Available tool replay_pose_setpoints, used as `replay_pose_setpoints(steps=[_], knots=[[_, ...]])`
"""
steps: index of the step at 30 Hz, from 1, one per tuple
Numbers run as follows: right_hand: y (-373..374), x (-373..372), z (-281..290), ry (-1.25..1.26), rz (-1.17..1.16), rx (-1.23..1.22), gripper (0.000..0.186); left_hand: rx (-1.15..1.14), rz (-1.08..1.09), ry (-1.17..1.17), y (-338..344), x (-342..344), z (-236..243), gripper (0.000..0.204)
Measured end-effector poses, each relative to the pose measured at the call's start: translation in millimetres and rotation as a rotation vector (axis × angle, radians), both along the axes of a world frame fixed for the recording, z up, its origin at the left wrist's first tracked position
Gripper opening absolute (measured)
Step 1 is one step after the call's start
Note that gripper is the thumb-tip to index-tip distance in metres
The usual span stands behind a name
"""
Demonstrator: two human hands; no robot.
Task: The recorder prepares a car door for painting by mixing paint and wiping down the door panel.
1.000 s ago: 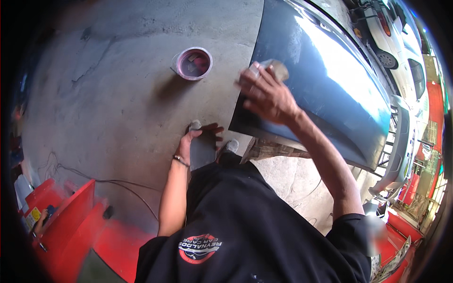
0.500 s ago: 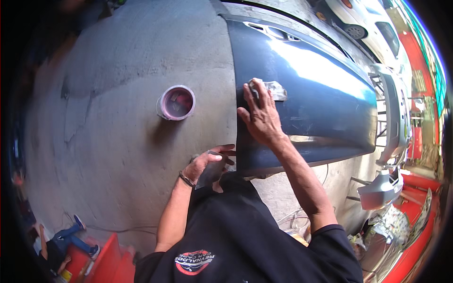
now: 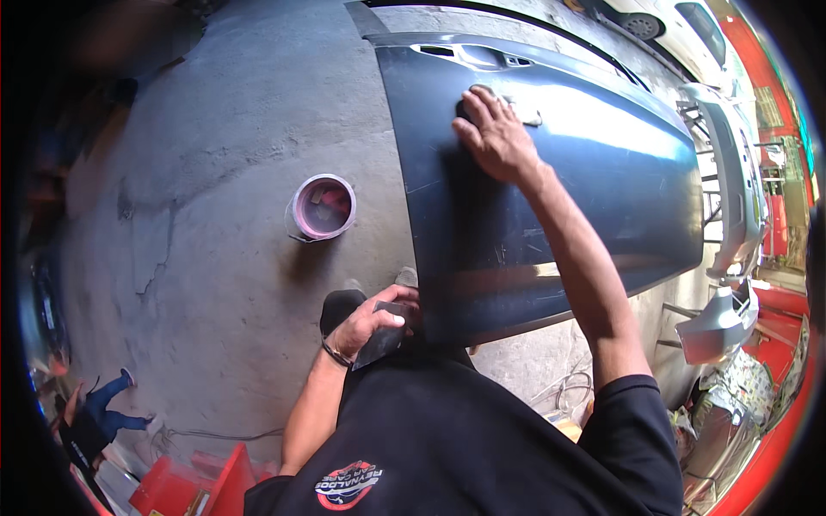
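Observation:
A dark blue-black car panel (image 3: 602, 206), with a cutout near its far edge, lies before me at waist height. My right hand (image 3: 495, 138) presses on its upper surface, fingers over a pad with a pale, crumpled sheet (image 3: 525, 112). Down by the panel's near left corner, my left hand (image 3: 370, 318) grips a dark grey, flat sheet (image 3: 376, 344); some of its fingertips are in shadow. Left of the panel, a bucket (image 3: 301, 215) of murky liquid with pinkish items inside stands on the concrete floor.
A co-worker (image 3: 103, 413) in jeans is at lower left, beside red pieces (image 3: 228, 482). Grey bumpers (image 3: 718, 327) rest on stands at right, with a white car (image 3: 697, 30) behind. Hoses (image 3: 568, 387) lie on the floor beneath the panel's near side.
My right hand has travelled up the panel, away from my body, with the pad. My left hand's fingers have drawn in around the dark sheet. The view has shifted, showing more of the panel.

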State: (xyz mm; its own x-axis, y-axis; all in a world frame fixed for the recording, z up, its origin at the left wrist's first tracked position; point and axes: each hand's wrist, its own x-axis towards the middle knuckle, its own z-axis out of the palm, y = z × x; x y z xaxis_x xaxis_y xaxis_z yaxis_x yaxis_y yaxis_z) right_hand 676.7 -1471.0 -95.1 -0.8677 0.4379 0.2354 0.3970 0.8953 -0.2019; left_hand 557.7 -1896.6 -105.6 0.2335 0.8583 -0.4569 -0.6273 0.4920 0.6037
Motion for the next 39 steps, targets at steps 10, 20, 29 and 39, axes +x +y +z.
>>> replay_pose_setpoints(steps=[10, 20, 29, 39], knots=[[-105, 81, 37, -0.195, 0.11, -0.155, 0.081, 0.05, -0.22, -0.085, 12, -11, -26, 0.07], [-171, 69, 25, -0.112, -0.119, -0.199, 0.09, 0.072, -0.239, -0.159, 33, -31, -34, 0.07], [-106, -12, 20, -0.025, -0.292, -0.14, 0.085, 0.064, -0.26, -0.1, 32, -24, -30, 0.074], [-122, -23, 13, -0.018, -0.086, -0.076, 0.084, 0.045, -0.215, -0.075, 27, -21, -38, 0.079]])
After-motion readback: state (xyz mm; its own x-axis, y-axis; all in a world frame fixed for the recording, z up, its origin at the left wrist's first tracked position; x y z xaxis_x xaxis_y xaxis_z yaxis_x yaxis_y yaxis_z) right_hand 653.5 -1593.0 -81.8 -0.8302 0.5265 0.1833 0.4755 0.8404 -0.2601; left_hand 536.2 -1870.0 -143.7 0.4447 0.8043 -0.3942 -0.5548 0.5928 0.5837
